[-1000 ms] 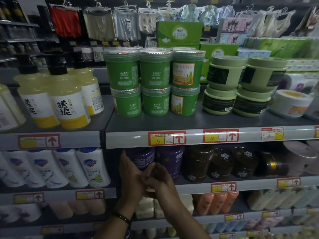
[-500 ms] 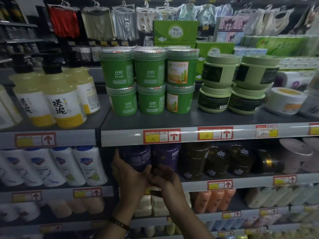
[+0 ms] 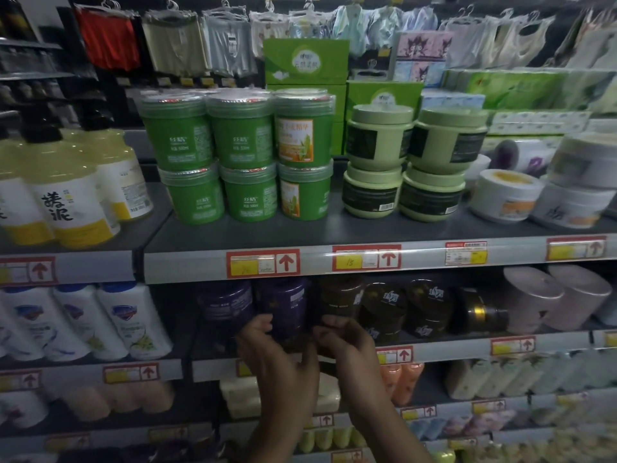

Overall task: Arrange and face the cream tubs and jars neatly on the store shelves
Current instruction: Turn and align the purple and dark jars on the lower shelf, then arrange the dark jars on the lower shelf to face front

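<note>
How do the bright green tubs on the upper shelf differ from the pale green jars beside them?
The bright green tubs form three stacks with clear lids; the pale green jars form two stacks with opaque lids. The tubs are taller; the jars squatter and rounder. Tub labels are green or orange; jar labels are dark. Both sit two high.

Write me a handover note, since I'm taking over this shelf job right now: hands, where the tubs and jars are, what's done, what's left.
Left hand and right hand: both grip the purple jar on the second shelf, one each side.
Top shelf: green tubs stacked in twos, upright; only the right stack shows its orange label. Pale jars stacked beside them, a barcode facing out.
Done: top stacks stand neat.
Left: face the purple jar, turn the green tubs and pale jars label-out, then right the brown jars, which look tipped, lids forward.
</note>
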Tool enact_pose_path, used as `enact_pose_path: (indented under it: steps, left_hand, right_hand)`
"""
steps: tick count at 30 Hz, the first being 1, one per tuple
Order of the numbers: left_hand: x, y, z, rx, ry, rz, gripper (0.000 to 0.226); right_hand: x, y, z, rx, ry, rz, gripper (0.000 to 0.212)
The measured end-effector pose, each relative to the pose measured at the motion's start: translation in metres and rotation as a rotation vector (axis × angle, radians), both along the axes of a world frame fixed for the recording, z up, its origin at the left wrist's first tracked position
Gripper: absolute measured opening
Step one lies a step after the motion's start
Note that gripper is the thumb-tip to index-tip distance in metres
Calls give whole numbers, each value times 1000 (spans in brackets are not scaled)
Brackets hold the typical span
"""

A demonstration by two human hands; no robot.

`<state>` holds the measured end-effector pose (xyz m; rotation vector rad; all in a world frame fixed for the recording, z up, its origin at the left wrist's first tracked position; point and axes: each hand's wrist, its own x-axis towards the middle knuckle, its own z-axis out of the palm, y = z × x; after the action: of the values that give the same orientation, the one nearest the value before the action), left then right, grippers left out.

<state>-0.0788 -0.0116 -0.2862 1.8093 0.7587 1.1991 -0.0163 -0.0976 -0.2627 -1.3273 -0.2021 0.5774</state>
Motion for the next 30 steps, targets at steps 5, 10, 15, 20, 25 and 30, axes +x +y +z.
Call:
enact_pose_path:
  steps: [5,10,15,20,25,30]
  left_hand:
    - [19,-40,2,-14,26,-121,70]
    - [39,-84,4,-80,74,-244,61]
    - [62,-121,4,-141,156,-381,62]
    - [88,-150,3,-143,210,-454,63]
    - [113,-176,4,-162,239,-527,61]
    - [136,-203,7,-224,241,-580,61]
  right_hand:
    - [24,-35,-3,-1,6,-91,23]
    - [50,-75,-8,-16,-3,-192,22]
    - [77,-114,-15,-35,-7,-270,26]
    - [98,-150,-12,1,5,-345,26]
    - [118,-178,-16,-25,-34,-422,30]
    - [138,-198,-20,-141,-120,-479,51]
